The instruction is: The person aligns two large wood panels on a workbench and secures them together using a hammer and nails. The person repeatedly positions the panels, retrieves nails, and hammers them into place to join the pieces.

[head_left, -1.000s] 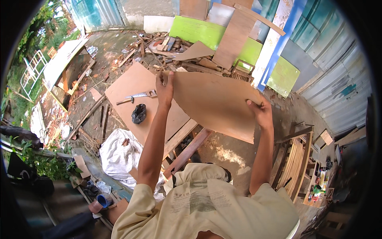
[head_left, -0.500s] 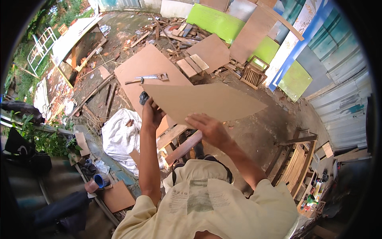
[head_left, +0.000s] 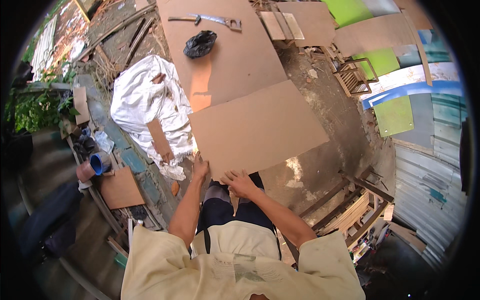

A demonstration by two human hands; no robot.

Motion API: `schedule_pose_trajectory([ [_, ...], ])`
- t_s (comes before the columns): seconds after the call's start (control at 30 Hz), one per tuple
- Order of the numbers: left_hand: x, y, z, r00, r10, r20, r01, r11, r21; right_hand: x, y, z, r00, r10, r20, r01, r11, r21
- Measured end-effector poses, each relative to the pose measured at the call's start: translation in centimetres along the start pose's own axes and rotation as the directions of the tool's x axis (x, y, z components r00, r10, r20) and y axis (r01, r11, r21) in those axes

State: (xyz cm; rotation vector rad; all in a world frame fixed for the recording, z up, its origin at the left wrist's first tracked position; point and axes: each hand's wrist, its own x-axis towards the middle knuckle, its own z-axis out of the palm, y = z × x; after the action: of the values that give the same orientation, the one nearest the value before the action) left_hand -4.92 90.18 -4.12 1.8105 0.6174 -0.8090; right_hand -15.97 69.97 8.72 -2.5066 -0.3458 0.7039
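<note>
A flat brown board (head_left: 257, 127) lies level in front of me, its far edge overlapping a larger brown sheet (head_left: 240, 60). My left hand (head_left: 201, 167) grips the board's near left corner. Along the near edge, my right hand (head_left: 239, 183) holds on with its fingers over the top face; its thumb is hidden. On the larger sheet are a handsaw (head_left: 215, 21), a hammer (head_left: 182, 19) and a crumpled black plastic bag (head_left: 200, 44). An orange patch (head_left: 201, 82) shows on the sheet below the bag.
A white cloth sack (head_left: 145, 95) lies left of the sheet, with a brown offcut (head_left: 160, 140) on it. A wooden frame (head_left: 355, 205) with slats stands at my right. Farther right are a small wooden crate (head_left: 352, 77) and a corrugated metal wall (head_left: 425, 170).
The board has swung from a raised, tilted position to lying flat, and has come closer to me. Both hands have lowered toward my body, staying at its near edge. My view has tipped down.
</note>
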Motion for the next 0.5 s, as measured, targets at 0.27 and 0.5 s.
schedule_pose_trajectory([
  [0.27, 2.8, -3.7, -1.3, 0.999, 0.032, -0.006, -0.031, 0.991, 0.130, -3.1, 14.1, 1.7, 0.480, 0.740, -0.471, -0.689, 0.650, 0.319],
  [0.5, 3.4, -3.0, 0.1, 0.985, -0.163, 0.050, 0.153, 0.975, 0.163, -5.5, 29.7, -4.9, -0.010, 0.932, -0.363, -0.967, 0.084, 0.240],
])
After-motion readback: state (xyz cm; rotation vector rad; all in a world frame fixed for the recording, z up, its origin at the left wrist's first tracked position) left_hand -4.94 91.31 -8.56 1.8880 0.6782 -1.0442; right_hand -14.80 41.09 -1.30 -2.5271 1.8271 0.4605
